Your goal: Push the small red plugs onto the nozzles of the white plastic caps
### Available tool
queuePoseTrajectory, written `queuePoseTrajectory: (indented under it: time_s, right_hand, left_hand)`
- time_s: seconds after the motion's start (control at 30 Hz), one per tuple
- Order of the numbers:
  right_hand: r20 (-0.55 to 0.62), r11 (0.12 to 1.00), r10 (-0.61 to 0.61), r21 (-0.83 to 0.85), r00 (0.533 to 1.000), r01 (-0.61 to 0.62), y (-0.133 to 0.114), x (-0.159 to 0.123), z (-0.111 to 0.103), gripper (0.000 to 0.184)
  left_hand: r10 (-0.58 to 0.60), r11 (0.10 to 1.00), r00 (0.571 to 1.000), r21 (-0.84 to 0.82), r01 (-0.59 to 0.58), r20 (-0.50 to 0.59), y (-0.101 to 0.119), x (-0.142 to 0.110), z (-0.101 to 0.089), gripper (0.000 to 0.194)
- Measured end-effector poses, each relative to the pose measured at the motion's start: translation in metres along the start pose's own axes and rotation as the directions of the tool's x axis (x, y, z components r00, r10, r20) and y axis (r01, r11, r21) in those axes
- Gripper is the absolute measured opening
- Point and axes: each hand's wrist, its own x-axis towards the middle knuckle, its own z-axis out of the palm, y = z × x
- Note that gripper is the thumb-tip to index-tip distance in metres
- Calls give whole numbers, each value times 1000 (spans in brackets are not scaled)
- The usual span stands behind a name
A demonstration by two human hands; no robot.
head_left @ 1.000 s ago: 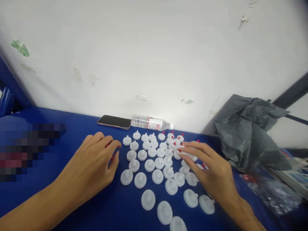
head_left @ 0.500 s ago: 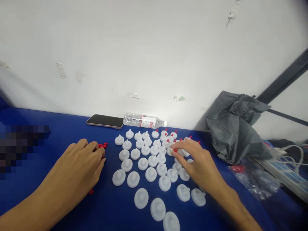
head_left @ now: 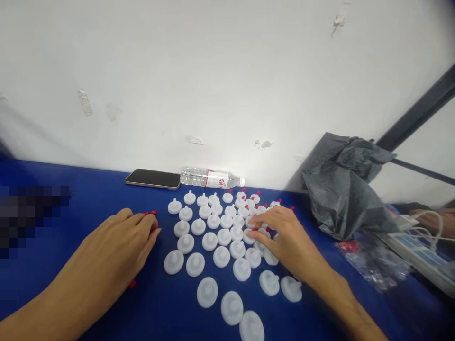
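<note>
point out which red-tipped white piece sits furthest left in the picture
The white piece just in front of the bottle: every other red-tipped one in view lies further right, and the neighbouring piece on its left is all white.

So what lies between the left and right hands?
In the head view, from the left hand rightward: a strip of bare blue tabletop, then white stemmed discs reaching to the right hand.
</note>
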Motion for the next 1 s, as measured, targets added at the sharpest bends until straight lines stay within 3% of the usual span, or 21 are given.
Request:
queuePoseTrajectory:
  time_s: [0.1, 0.17, 0.33, 0.43, 0.5, 0.67, 0.8, 0.9, 1.0]
  right_hand:
    - [38, 993, 115, 25, 993, -115, -2, 3, -17, 14]
    - [145, 967, 241, 46, 960, -250, 1, 4, -33, 20]
    - [417, 872, 451, -16, 789, -490, 21, -5, -61, 17]
    - [598, 816, 463, -1, 654, -578, 26, -8, -61, 31]
    - [654, 807, 438, 16, 616, -590, 22, -7, -57, 39]
    - [674, 827, 418, -4, 609, -562, 9, -1, -51, 32]
    - [660, 856, 407, -34, 632, -516, 7, -2, -52, 17]
    - [608, 888, 375, -20, 700, -458, 9, -4, -56, 9]
    - [444, 918, 353, 5, 823, -396, 8, -3, -58, 31]
  left_hand:
    - [-50, 990, 997, 134, 43, 53, 8, 0, -2, 49]
    - [-69, 990, 994, 131, 58, 82, 13, 2, -4, 51]
    - [-39, 997, 999, 72, 38, 12, 20, 4, -7, 49]
    - [-29, 1000, 998, 10, 30, -49, 20, 3, -5, 43]
    - [-16, 1000, 996, 2, 16, -84, 21, 2, -6, 44]
    - [116, 992, 968, 68, -103, -221, 23, 3, -9, 60]
    - [155, 986, 957, 97, -135, -245, 24, 5, -9, 62]
    - [145, 988, 961, 87, -127, -237, 26, 5, -10, 54]
    - [125, 991, 962, -6, -131, -243, 29, 6, -16, 50]
